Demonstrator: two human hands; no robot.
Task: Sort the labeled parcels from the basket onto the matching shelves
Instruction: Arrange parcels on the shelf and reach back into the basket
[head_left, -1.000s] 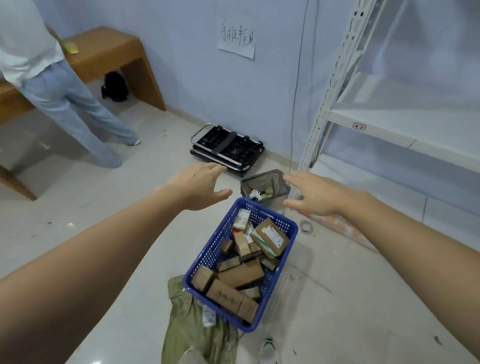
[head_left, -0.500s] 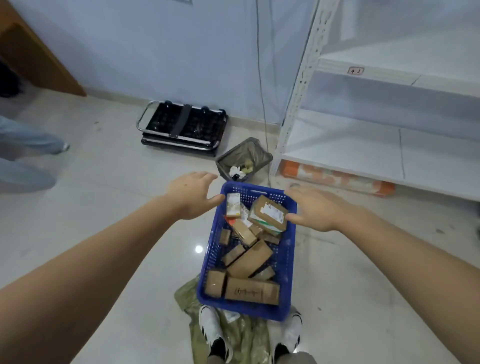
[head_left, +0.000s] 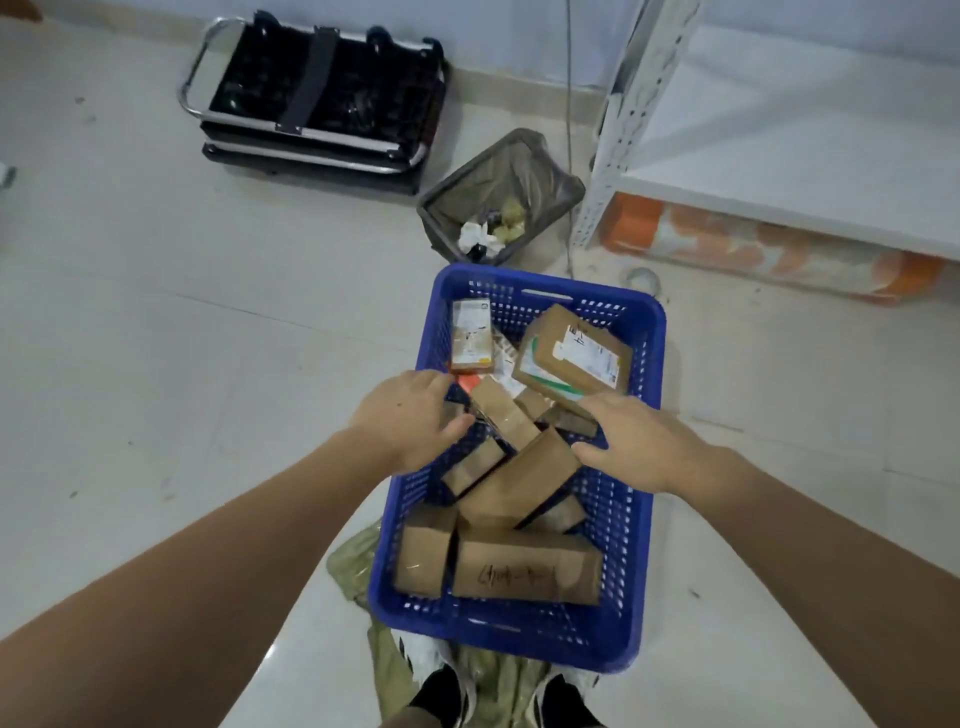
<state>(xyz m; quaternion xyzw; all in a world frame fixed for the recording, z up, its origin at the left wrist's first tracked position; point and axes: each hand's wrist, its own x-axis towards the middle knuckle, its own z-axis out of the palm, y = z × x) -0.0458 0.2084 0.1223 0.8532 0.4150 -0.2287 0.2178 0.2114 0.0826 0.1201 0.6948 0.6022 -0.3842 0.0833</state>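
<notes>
Two hands (head_left: 410, 421) (head_left: 641, 447) over basket (head_left: 644, 525) on pale tiled floor (head_left: 182, 364).

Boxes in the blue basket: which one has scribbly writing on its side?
The long brown box lying along the basket's near end; black handwriting runs along its side.

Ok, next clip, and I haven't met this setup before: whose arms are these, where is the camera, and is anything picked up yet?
No machine here: a person wears a wide-angle camera on the head, looking down at their own arms. The left hand and right hand reach into a blue basket standing on the floor, full of brown cardboard parcels, some with white labels. Both hands have relaxed fingers over the parcels; nothing is gripped or lifted yet. Beyond the basket are a small waste bin, a folded black cart and, to the right, the white shelves where the parcels should go.
</notes>
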